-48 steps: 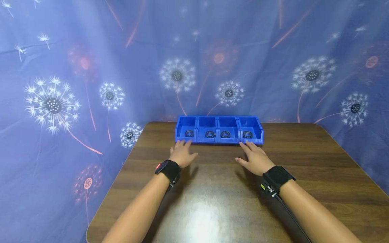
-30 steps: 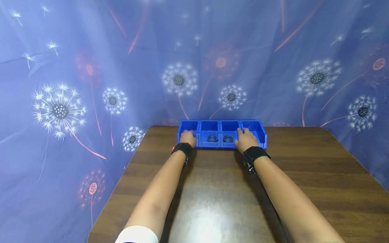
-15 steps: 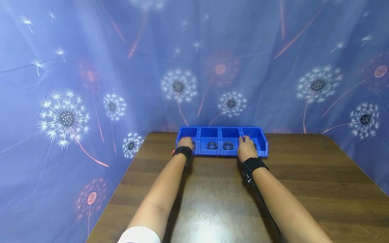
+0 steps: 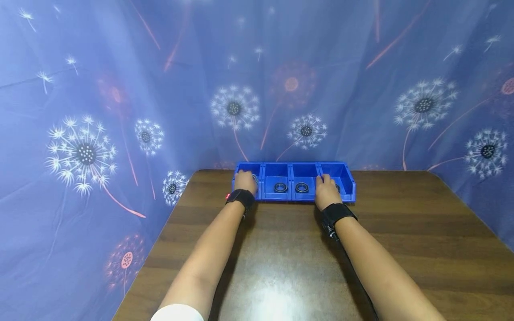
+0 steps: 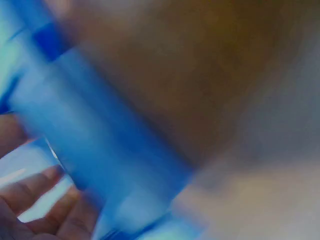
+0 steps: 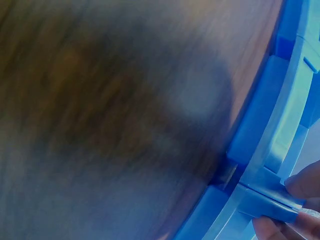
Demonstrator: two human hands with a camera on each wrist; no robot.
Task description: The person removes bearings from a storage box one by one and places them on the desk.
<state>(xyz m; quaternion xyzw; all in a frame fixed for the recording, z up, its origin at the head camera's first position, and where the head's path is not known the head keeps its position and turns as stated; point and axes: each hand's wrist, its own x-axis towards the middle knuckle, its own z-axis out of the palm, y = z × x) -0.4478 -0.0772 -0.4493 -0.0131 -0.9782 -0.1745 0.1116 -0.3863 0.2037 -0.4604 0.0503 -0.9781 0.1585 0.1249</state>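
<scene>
A row of joined blue bins (image 4: 276, 196) stands at the back of the table. My left hand (image 4: 244, 182) reaches into the leftmost bin, its fingers (image 5: 35, 190) curled at a ring bearing (image 4: 254, 178) that sits higher than the others and seems pinched; the left wrist view is blurred. My right hand (image 4: 327, 192) is at the wall between the two right bins, pinching that wall (image 6: 270, 200) between thumb and fingers. Beside it, a bearing (image 4: 337, 188) in the rightmost bin is partly hidden. Two more bearings lie in the middle bins, one (image 4: 280, 187) left, one (image 4: 302, 187) right.
The brown wooden table (image 4: 277, 249) extends in front of the bins and to both sides. Right behind it hangs a blue curtain (image 4: 261, 67) with dandelion prints. A cable (image 4: 359, 281) runs along the right forearm.
Both hands have moved forward from in front of the bins, the left into the leftmost bin, the right onto the right-hand divider. Lately the leftmost bearing has risen slightly.
</scene>
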